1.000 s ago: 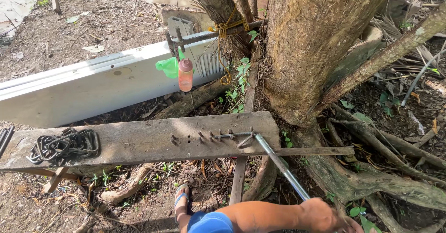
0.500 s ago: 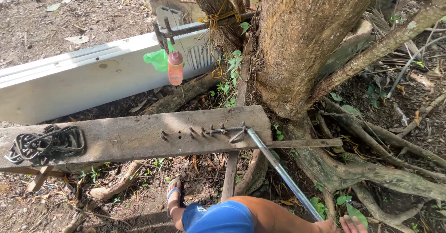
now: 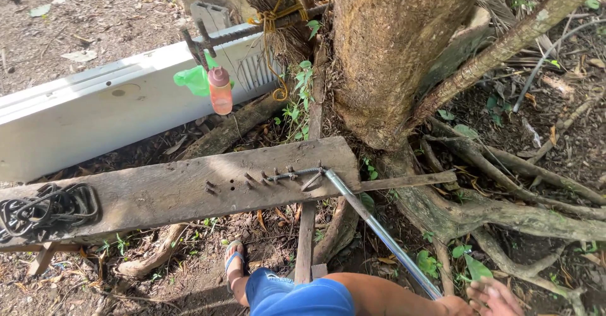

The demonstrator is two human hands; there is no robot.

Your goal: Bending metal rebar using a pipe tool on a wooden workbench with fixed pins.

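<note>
1. Since the earlier frame, both hands have drawn together at the pipe's lower end.
2. Pipe runs from the plank down to the bottom edge.
3. Left hand grips it; right hand lies beside with fingers spread.
4. Bent rod sits among the plank's nails.
5. Steel rings lie at the plank's left end; a bottle hangs by the tree.
</note>
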